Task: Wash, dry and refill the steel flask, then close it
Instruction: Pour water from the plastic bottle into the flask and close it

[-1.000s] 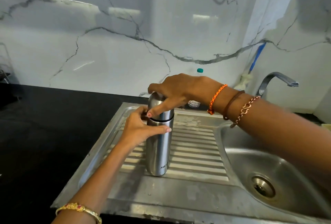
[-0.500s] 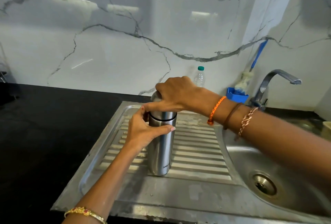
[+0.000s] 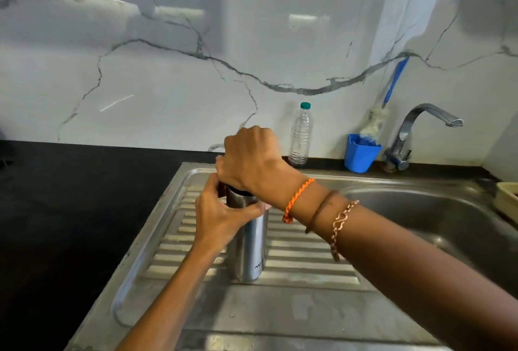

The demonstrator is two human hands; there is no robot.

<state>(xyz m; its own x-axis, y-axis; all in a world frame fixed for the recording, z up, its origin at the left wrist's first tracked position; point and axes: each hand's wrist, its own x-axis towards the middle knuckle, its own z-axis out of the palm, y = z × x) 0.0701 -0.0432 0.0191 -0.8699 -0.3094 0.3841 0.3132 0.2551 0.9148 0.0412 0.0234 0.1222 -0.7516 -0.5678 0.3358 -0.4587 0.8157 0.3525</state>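
Steel flask (image 3: 248, 244), a tall brushed-metal cylinder with dark lettering near its foot, stands upright on the ribbed stainless draining board (image 3: 308, 261) just left of the sink bowl (image 3: 437, 218). The left hand (image 3: 217, 217) grasps the body just below the neck, thumb across the front and fingers curled round the far side; the right hand (image 3: 249, 162) is clenched down over the top, covering the cap so fully that only a dark band shows beneath its palm. I judge the step in hand to be turning the cap at the neck, though whether it is being tightened or loosened cannot be told from this view. To do it well, the left hand should pin the body hard against the board so only the cap rotates, the right should keep the cap square to the threads and not tilted, and the base should sit flat across the ridges, since a smooth steel wall may slip in a wet grip. What the flask holds is hidden. Behind it, against the marble-patterned wall, a clear ribbed plastic bottle with a green cap (image 3: 301, 134) stands upright, and it looks empty or nearly so. Further right a blue plastic cup (image 3: 361, 154) holds a blue-handled bottle brush with pale bristles (image 3: 377, 122), beside the curved chrome tap (image 3: 414, 131). The sink bowl shows no standing water that I can make out.
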